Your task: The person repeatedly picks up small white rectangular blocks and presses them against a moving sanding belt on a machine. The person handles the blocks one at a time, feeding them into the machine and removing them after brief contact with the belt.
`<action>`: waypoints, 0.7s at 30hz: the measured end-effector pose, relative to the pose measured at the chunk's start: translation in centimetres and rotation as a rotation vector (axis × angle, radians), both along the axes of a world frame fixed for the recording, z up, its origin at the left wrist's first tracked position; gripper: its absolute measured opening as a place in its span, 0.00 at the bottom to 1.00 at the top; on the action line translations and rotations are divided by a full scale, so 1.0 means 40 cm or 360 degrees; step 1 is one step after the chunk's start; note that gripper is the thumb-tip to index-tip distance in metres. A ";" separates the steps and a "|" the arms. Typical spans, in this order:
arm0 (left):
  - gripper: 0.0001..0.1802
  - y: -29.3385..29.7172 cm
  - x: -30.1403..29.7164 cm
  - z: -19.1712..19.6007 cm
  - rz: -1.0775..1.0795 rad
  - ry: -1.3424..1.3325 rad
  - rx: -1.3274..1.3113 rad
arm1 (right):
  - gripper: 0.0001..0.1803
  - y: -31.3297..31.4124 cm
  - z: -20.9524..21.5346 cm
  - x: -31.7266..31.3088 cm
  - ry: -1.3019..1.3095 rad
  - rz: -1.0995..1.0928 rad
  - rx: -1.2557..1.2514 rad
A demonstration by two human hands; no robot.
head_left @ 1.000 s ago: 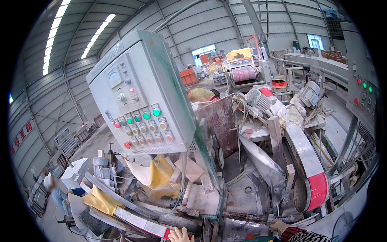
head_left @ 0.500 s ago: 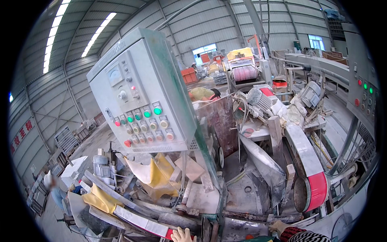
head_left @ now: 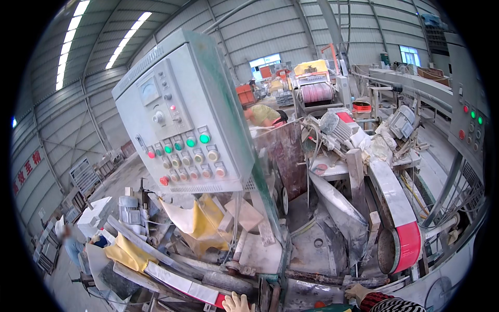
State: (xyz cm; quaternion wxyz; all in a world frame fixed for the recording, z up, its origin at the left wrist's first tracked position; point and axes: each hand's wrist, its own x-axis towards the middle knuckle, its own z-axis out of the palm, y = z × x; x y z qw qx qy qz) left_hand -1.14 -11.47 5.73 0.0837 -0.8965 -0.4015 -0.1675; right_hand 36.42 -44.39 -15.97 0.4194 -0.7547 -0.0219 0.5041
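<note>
Leftward, red wall lettering [head_left: 28, 169] | left hand [head_left: 238, 303] by strip [head_left: 184, 285], contact unclear

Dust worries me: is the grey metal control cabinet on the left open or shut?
Shut: its grey, rectangular metal door lies flush against the green-tinged housing, with no gap visible along its right edge.

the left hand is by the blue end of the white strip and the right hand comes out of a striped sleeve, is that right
Not quite: in the head view, the end of the white strip by the left hand is red, not blue. The rest holds: the right hand comes out of a striped sleeve.
</note>
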 end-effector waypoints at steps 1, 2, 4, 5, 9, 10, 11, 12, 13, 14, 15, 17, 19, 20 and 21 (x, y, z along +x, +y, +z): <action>0.35 -0.007 0.008 0.013 0.0021 -0.0020 -0.0009 | 0.22 -0.001 0.000 -0.001 0.0005 -0.0026 0.0011; 0.35 -0.011 0.017 0.030 0.0041 -0.0040 -0.0016 | 0.22 -0.002 -0.004 0.000 0.0047 -0.0080 -0.0016; 0.34 -0.012 0.036 0.075 0.0076 -0.0156 -0.0003 | 0.24 0.001 -0.026 0.012 -0.0044 0.0037 -0.0089; 0.34 -0.008 0.047 0.099 0.0092 -0.0212 0.0006 | 0.25 0.004 -0.044 0.018 -0.0038 0.0078 -0.0106; 0.41 0.069 0.056 0.181 0.0622 -0.0282 0.0028 | 0.24 0.028 -0.133 0.064 -0.0286 0.0589 -0.0286; 0.42 0.095 0.049 0.191 0.0830 -0.0329 -0.0075 | 0.21 0.031 -0.147 0.067 -0.0316 0.0564 -0.0204; 0.42 0.124 0.041 0.194 0.1034 -0.0375 -0.0177 | 0.19 0.034 -0.153 0.068 -0.0336 0.0505 -0.0257; 0.42 0.150 0.030 0.195 0.1176 -0.0384 -0.0388 | 0.19 0.036 -0.151 0.066 -0.0313 0.0436 -0.0104; 0.41 0.169 0.019 0.190 0.1264 -0.0367 -0.0574 | 0.19 0.035 -0.142 0.057 -0.0280 0.0333 -0.0086; 0.40 0.180 0.017 0.178 0.1274 -0.0445 -0.0623 | 0.19 0.036 -0.125 0.049 -0.0196 0.0212 -0.0072; 0.39 0.190 0.014 0.168 0.1276 -0.0520 -0.0671 | 0.20 0.038 -0.103 0.040 -0.0216 0.0236 -0.0069; 0.38 0.209 0.018 0.151 0.1256 -0.0627 -0.0595 | 0.22 0.036 -0.056 0.014 -0.0151 0.0257 -0.0071; 0.37 0.225 0.022 0.142 0.1275 -0.0699 -0.0620 | 0.24 0.026 -0.021 -0.002 -0.0074 0.0125 -0.0068; 0.37 0.232 0.023 0.138 0.1310 -0.0721 -0.0678 | 0.25 0.019 -0.012 -0.003 0.0001 0.0063 -0.0024; 0.37 0.242 0.022 0.133 0.1355 -0.0771 -0.0752 | 0.25 0.013 -0.008 -0.001 -0.0049 0.0080 -0.0076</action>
